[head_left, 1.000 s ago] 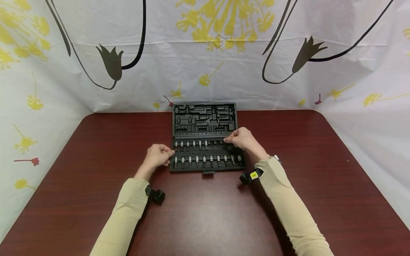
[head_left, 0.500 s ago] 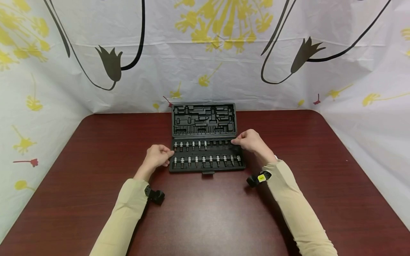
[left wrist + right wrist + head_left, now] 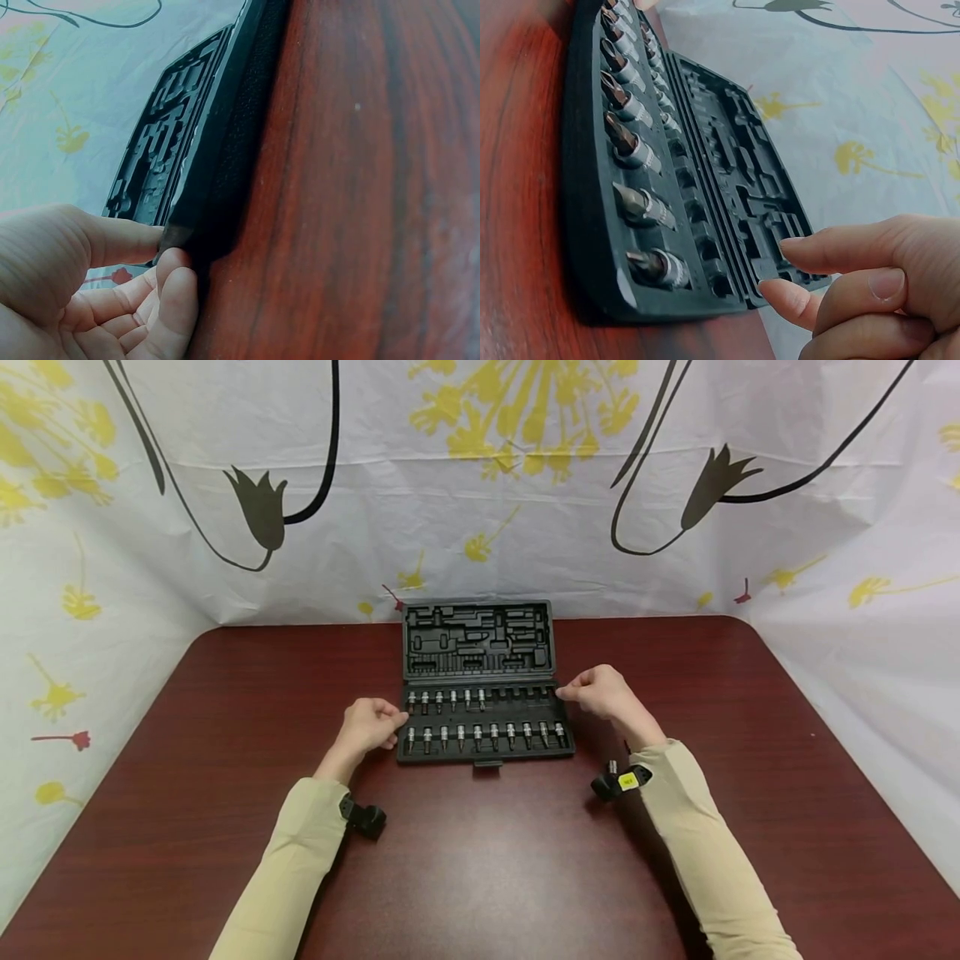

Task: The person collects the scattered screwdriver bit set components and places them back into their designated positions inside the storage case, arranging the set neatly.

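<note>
A black bit socket case point(image 3: 465, 717) lies with its lid point(image 3: 480, 641) raised on the table. Silver bit sockets point(image 3: 478, 737) fill the front row; in the back row they stand only at the left, and the right-hand slots are bare. My left hand point(image 3: 369, 725) pinches the case's left edge between thumb and fingers, as the left wrist view shows. At the right end of the back row hovers my right hand point(image 3: 603, 693). In the right wrist view, that hand's thumb and forefinger point(image 3: 832, 249) are apart with nothing between them, the other fingers bent.
A dark red wooden table point(image 3: 480, 860) carries the case near its back edge. Behind hangs a white patterned cloth point(image 3: 480, 485). Beside the right wrist camera point(image 3: 618, 782) a small silver piece point(image 3: 612, 767) shows, partly hidden and too small to identify.
My right hand has moved right along the back row, from above the bare slots to the case's right edge. The silver piece near the wrist camera has come into sight. The left hand stays put.
</note>
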Available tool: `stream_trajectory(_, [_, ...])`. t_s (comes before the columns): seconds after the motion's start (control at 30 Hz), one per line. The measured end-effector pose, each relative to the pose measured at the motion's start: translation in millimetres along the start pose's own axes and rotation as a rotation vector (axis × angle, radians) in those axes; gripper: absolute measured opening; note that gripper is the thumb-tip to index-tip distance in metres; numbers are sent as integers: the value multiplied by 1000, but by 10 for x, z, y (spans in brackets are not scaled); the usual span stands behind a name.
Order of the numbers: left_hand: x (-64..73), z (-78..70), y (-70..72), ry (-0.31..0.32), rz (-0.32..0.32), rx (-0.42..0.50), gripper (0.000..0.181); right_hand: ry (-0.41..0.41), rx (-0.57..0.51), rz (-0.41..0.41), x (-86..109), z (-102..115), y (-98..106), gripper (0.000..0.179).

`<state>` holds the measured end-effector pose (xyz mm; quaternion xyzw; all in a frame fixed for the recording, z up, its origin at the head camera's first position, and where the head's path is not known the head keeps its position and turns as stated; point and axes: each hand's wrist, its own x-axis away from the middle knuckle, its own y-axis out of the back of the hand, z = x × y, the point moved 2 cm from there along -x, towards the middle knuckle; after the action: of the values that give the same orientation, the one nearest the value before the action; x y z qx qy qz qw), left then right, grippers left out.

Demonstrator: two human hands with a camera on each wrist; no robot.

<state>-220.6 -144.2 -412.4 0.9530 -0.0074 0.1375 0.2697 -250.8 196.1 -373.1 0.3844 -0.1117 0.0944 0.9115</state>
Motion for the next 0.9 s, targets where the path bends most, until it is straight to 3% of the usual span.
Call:
stream_trajectory(0.57, [-6,3,-7,12,0,-18,18,-38,-51,17,84,-190,169,33])
stream_trajectory(0.9, [20,-17,13,7,6,-3,16,-25,12,-10,137,-304,284,36])
